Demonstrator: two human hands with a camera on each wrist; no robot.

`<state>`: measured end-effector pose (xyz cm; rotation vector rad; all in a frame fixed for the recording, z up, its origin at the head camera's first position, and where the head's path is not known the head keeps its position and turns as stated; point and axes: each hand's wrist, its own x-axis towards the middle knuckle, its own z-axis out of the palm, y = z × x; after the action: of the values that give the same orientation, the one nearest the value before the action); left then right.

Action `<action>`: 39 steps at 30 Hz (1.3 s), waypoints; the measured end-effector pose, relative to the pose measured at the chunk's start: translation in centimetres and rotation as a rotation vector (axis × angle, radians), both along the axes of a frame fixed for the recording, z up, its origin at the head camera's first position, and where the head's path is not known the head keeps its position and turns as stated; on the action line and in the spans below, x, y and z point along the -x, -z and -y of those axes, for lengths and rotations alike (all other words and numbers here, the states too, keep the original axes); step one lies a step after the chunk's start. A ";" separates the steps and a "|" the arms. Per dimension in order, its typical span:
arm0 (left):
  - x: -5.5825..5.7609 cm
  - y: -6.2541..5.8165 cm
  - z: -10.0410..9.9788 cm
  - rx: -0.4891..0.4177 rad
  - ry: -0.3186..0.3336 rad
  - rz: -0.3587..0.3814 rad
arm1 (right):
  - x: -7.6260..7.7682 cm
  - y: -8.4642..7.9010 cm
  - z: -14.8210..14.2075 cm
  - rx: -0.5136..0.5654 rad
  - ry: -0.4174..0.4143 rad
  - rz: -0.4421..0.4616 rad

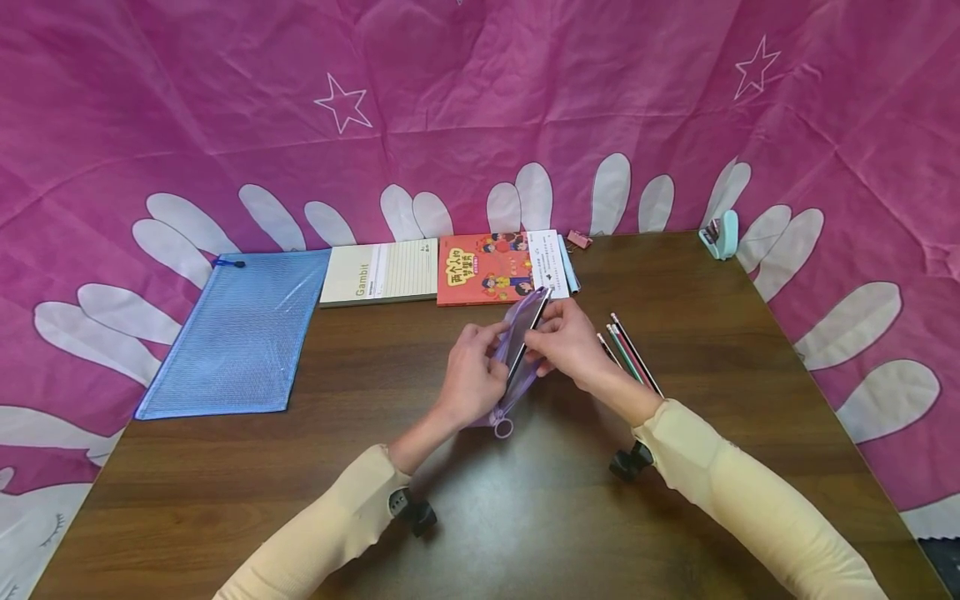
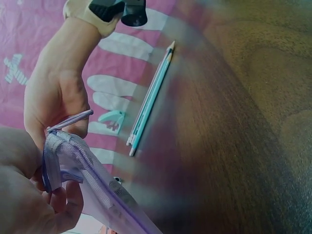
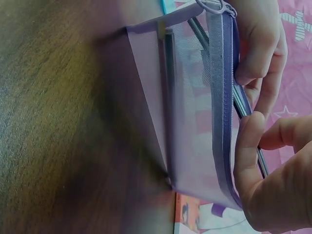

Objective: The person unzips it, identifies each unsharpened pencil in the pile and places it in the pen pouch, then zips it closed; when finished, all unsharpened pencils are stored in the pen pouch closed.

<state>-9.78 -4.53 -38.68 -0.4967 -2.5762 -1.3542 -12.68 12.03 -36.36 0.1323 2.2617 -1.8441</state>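
Note:
A purple mesh zipper pouch (image 1: pixel 525 387) is held upright in my left hand (image 1: pixel 474 375), its zipped side spread apart and a ring pull (image 1: pixel 503 428) hanging at the near end. My right hand (image 1: pixel 572 343) pinches a dark pencil (image 1: pixel 528 333) at the pouch's opening. In the right wrist view the lower part of this pencil (image 3: pixel 262 163) runs between thumb and fingers, and its other end slants inside the mesh. Another dark stick-like item (image 3: pixel 169 73) lies along the pouch's bottom. Several pencils (image 1: pixel 633 354) lie on the table just beyond my right wrist.
At the back lie a blue mesh zip bag (image 1: pixel 232 342), a lined notebook (image 1: pixel 382 271) and a red picture book (image 1: pixel 480 267). A small pink item (image 1: pixel 579 239) sits behind the book. A mint-coloured stapler-like item (image 1: pixel 722 235) stands at the far right corner.

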 end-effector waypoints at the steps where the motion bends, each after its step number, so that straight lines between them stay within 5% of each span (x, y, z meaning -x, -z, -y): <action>1: 0.0 0.0 0.0 0.002 -0.001 -0.003 | 0.0 0.0 0.0 -0.004 -0.004 0.004; 15: 0.1 -0.1 0.1 -0.003 -0.008 -0.007 | 0.1 -0.1 -0.4 -0.041 -0.045 -0.012; 27: 0.1 0.2 0.8 -0.018 0.026 -0.028 | 1.8 0.9 -4.7 -0.467 -0.136 -0.503; 34: 0.0 0.2 1.7 0.002 0.108 -0.043 | 3.2 2.5 -6.6 -0.680 -0.370 -0.668; 39: -0.2 0.3 2.7 -0.006 0.186 -0.018 | 3.1 3.0 -6.7 -0.719 -0.474 -0.812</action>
<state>-9.63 -7.26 -39.00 -0.7607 -2.5644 -1.4066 -15.76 18.73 -39.35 -1.1168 2.9884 -0.8360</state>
